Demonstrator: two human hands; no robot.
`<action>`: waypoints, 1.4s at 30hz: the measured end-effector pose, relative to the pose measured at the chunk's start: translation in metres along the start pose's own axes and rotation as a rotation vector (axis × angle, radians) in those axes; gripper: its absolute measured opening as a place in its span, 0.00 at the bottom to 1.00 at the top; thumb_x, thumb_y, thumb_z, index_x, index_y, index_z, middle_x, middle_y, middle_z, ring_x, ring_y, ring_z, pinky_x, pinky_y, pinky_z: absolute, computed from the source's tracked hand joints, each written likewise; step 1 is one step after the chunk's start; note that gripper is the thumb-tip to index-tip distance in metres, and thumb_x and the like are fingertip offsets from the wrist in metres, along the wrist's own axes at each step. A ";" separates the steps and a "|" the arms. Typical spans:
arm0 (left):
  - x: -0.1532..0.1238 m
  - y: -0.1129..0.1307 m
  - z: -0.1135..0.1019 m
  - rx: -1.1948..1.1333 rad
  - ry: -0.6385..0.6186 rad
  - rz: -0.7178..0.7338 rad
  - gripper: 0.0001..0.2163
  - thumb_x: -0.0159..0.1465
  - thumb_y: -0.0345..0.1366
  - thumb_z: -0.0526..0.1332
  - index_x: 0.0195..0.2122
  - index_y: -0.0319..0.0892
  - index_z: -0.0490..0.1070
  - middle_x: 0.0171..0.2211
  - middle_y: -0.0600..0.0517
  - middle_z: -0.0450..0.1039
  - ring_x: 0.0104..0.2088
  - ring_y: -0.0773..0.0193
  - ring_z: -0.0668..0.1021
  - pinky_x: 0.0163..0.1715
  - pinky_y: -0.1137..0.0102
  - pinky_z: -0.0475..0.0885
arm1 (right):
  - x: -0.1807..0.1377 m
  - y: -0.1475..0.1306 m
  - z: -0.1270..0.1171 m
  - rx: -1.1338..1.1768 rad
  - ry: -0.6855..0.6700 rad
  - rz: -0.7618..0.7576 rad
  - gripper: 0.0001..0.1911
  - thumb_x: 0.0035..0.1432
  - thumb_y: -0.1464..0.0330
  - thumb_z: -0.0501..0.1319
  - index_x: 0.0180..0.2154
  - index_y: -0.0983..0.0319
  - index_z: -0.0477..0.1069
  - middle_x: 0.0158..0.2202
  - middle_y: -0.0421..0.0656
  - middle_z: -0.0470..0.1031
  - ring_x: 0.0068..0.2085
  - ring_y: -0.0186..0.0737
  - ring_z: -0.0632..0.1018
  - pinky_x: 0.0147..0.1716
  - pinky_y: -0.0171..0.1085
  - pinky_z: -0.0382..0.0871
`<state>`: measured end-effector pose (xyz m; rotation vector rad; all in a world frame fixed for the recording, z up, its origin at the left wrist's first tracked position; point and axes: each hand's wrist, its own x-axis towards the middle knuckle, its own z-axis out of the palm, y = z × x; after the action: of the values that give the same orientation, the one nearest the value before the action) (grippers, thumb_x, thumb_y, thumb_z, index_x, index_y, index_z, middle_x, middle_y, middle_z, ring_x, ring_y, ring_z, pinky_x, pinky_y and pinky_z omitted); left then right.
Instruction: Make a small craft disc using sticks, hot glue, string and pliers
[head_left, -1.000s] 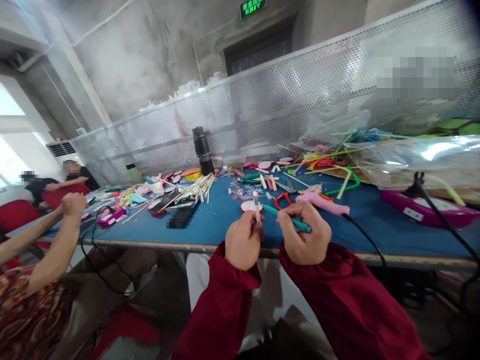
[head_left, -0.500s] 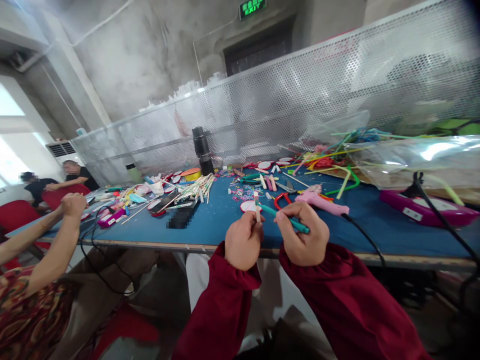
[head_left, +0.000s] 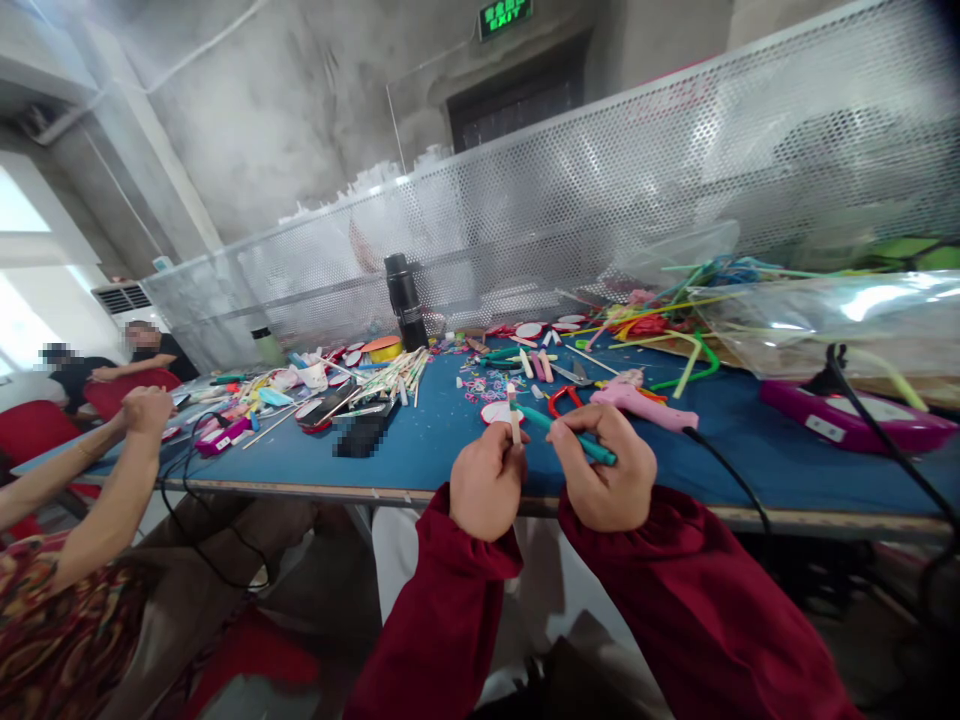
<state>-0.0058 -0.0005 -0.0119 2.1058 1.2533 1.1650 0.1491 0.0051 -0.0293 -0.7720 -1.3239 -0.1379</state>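
Observation:
My left hand (head_left: 486,482) pinches a small pale stick (head_left: 515,426) upright, with coloured bands near its top. Between the fingers of my right hand (head_left: 611,470) is a teal marker pen (head_left: 592,446), its tip pointing left at the stick's upper part. Whether the tip touches the stick I cannot tell. Just behind the stick lies a white round disc (head_left: 495,411) with a red edge. Red-handled scissors (head_left: 564,396) and a pink glue gun (head_left: 645,402) rest beyond my right hand. Tiny coloured bits (head_left: 487,384) are scattered behind the disc.
A black bottle (head_left: 405,302) stands before the perforated metal screen (head_left: 495,220). Striped sticks (head_left: 394,376) are heaped to the left by a black phone (head_left: 365,430). At right lie a purple device (head_left: 855,420) and plastic bags (head_left: 840,320). Another person's hands (head_left: 148,408) are at far left.
The marker in my right hand has shifted slightly left along with the hand. My left hand and the stick stay in place.

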 end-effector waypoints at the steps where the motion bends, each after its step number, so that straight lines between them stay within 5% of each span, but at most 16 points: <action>1: 0.000 0.000 0.000 -0.001 0.000 -0.002 0.07 0.72 0.32 0.54 0.46 0.48 0.70 0.29 0.56 0.75 0.32 0.61 0.76 0.37 0.68 0.68 | 0.000 0.000 0.000 0.003 -0.005 -0.004 0.06 0.67 0.69 0.65 0.34 0.56 0.72 0.31 0.41 0.78 0.33 0.42 0.78 0.35 0.43 0.71; 42: 0.001 0.000 0.001 0.001 0.003 0.000 0.06 0.72 0.32 0.55 0.45 0.47 0.70 0.29 0.56 0.75 0.32 0.61 0.77 0.37 0.67 0.69 | 0.002 -0.001 0.000 -0.014 -0.016 0.021 0.06 0.67 0.66 0.65 0.34 0.56 0.73 0.31 0.42 0.79 0.33 0.43 0.79 0.34 0.43 0.71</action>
<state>-0.0050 0.0002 -0.0121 2.1060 1.2557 1.1682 0.1485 0.0050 -0.0271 -0.7999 -1.3307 -0.1247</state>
